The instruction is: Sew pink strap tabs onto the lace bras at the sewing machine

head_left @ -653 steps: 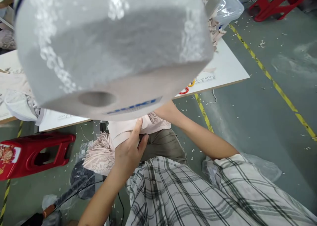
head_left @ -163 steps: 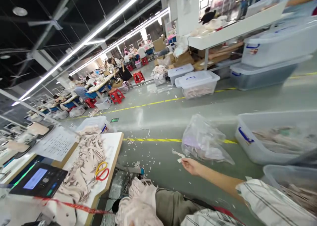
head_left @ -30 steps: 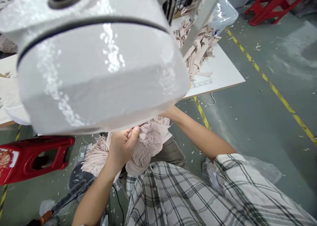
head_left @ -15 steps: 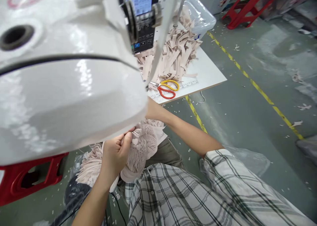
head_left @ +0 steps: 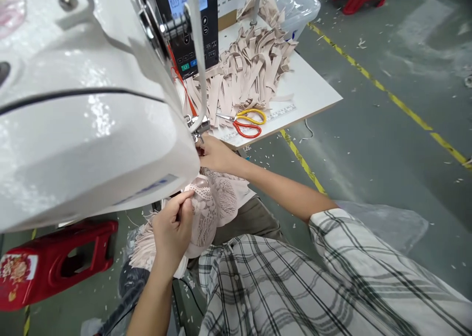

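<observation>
A pale pink lace bra (head_left: 204, 218) hangs over my lap, its upper edge beneath the head of a white sewing machine (head_left: 99, 144). My left hand (head_left: 174, 223) pinches the scalloped lace edge between thumb and forefinger. Farther back, my right hand (head_left: 217, 154) is bent inward with curled fingers, close under the machine's metal thread parts (head_left: 199, 126). The machine head covers its fingertips, so whatever they grip is hidden. Needle and presser foot are also out of sight.
Red-and-yellow-handled scissors (head_left: 249, 123) lie on the white table (head_left: 313, 93) beside piled pink fabric strips (head_left: 247, 75). Behind is a clear plastic bin (head_left: 302, 7). A control panel (head_left: 184, 31) stands by the machine. A red stool (head_left: 55, 267) and pink pieces (head_left: 143, 245) are at left.
The view has shifted, uncovering more of my right hand and the thread parts beside it. My left hand still pinches the lace edge. The scissors and strips lie as before.
</observation>
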Available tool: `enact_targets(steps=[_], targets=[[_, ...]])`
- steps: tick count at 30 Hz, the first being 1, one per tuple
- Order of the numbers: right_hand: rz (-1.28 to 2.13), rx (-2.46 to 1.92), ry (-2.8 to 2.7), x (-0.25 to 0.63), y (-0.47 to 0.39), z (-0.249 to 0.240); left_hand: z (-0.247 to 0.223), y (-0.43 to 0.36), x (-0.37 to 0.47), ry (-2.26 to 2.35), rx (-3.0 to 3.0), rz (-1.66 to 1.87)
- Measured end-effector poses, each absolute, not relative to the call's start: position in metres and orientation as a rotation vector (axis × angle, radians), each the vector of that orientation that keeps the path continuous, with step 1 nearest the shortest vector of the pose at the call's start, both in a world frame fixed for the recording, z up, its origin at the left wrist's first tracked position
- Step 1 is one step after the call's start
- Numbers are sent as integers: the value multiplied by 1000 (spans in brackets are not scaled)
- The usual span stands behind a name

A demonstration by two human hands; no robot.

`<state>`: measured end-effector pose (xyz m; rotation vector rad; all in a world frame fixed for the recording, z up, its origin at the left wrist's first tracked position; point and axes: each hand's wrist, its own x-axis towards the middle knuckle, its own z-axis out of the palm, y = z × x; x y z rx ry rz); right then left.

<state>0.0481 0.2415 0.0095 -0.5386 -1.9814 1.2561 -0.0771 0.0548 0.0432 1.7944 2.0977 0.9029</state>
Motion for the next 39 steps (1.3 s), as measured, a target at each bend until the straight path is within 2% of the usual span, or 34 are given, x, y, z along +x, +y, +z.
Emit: enact_targets(steps=[29, 39], targets=[[1164, -653, -1986, 42, 233, 8, 22, 43, -91, 2159, 1615, 1126], [1108, -647, -1980, 42, 231, 5, 19, 52, -92, 2125, 1696, 1072]])
